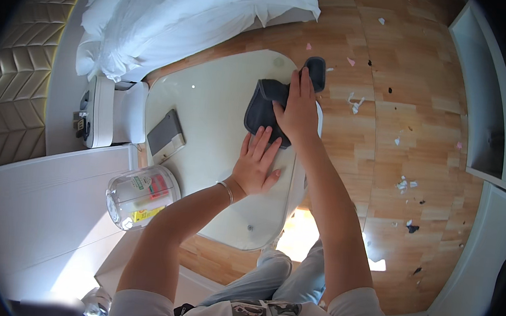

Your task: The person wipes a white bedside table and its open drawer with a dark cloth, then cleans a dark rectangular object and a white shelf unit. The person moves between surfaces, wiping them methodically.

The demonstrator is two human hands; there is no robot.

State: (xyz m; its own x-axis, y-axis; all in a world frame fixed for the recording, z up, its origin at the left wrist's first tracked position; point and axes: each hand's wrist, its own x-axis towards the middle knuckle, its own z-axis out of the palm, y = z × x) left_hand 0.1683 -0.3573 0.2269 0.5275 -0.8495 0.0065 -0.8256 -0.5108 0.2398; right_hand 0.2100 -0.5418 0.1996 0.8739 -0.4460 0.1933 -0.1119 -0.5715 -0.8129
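Note:
A dark grey cloth (260, 111) lies folded and rumpled on the far right part of the cream, round-cornered table (210, 100). One flap of it sticks out past the table's right edge. My right hand (300, 115) lies over the cloth with its fingers stretched out and the thumb apart. Palm down, my left hand (257, 169) rests on the tabletop with fingers spread. Its fingertips touch the cloth's near edge. A bracelet circles my left wrist.
A flat grey-and-beige object (166, 135) lies on the table's left side. Beside it stands a clear lidded container (141, 193) with packages. White bedding (205, 12) is beyond the table. Scraps (404, 184) litter the wooden floor near a white cabinet (492, 94).

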